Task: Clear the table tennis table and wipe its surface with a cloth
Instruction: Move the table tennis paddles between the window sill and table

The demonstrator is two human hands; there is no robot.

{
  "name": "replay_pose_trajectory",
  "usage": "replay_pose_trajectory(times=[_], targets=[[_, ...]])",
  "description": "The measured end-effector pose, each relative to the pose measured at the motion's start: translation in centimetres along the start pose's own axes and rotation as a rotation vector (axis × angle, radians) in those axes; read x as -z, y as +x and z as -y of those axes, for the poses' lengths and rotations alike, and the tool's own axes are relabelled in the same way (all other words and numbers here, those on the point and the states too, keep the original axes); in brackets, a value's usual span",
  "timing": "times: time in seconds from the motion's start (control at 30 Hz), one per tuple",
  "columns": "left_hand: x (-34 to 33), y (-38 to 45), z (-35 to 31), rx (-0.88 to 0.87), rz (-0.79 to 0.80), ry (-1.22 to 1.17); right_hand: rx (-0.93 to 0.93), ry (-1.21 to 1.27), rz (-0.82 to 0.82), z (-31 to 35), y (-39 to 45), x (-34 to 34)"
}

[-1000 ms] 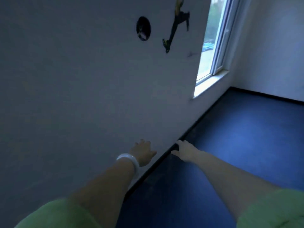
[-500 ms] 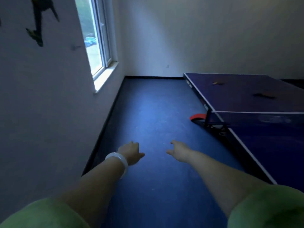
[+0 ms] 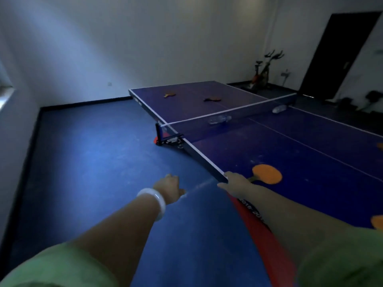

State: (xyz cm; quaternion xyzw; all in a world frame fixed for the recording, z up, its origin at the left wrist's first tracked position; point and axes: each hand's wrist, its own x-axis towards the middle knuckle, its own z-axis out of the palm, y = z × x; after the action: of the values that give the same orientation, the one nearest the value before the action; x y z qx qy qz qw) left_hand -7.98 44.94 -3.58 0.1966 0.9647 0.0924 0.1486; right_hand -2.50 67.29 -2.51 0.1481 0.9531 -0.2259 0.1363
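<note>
The dark blue table tennis table (image 3: 310, 162) fills the right half of the view, with its net (image 3: 244, 116) across the middle. An orange paddle (image 3: 267, 174) lies on the near half beside the table's left edge. My right hand (image 3: 234, 181) hovers at that edge, just left of the paddle's handle, fingers relaxed and holding nothing. My left hand (image 3: 169, 188), with a white bangle on the wrist, hangs loosely curled over the blue floor and holds nothing. Two darker paddles (image 3: 170, 94) (image 3: 212, 99) lie on the far half. Two clear plastic bottles (image 3: 219, 119) (image 3: 279, 109) lie against the net.
More orange objects show at the right edge of the table (image 3: 380, 146) (image 3: 377, 222). A red part of the table's frame (image 3: 267, 245) runs under my right arm. An exercise bike (image 3: 262, 76) and a dark door (image 3: 339, 52) are at the far right. Blue floor lies to the left.
The view has swung right, from the wall and window to the table. Both hands stay stretched out in front; my right hand is now at the table's edge by the orange paddle.
</note>
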Motion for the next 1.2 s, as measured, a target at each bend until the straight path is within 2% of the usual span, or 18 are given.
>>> replay_pose_trajectory(times=[0.27,0.83,1.03,1.2], targets=[[-2.5,3.3,-9.6,-0.220,0.080,0.053,-0.180,0.100,-0.045,-9.4,-3.6,1.1],[-6.4,12.0,-21.1,-0.658,0.239,0.135,-0.618,0.274,-0.272,-18.6,-6.3,0.5],[-9.7,12.4,-27.4,-0.723,0.312,0.193,-0.741,0.295,-0.279,-24.0,-8.6,0.5],[-12.8,13.3,-33.8,-0.757,0.351,0.228,-0.770,0.350,-0.301,-30.5,-9.4,1.2]])
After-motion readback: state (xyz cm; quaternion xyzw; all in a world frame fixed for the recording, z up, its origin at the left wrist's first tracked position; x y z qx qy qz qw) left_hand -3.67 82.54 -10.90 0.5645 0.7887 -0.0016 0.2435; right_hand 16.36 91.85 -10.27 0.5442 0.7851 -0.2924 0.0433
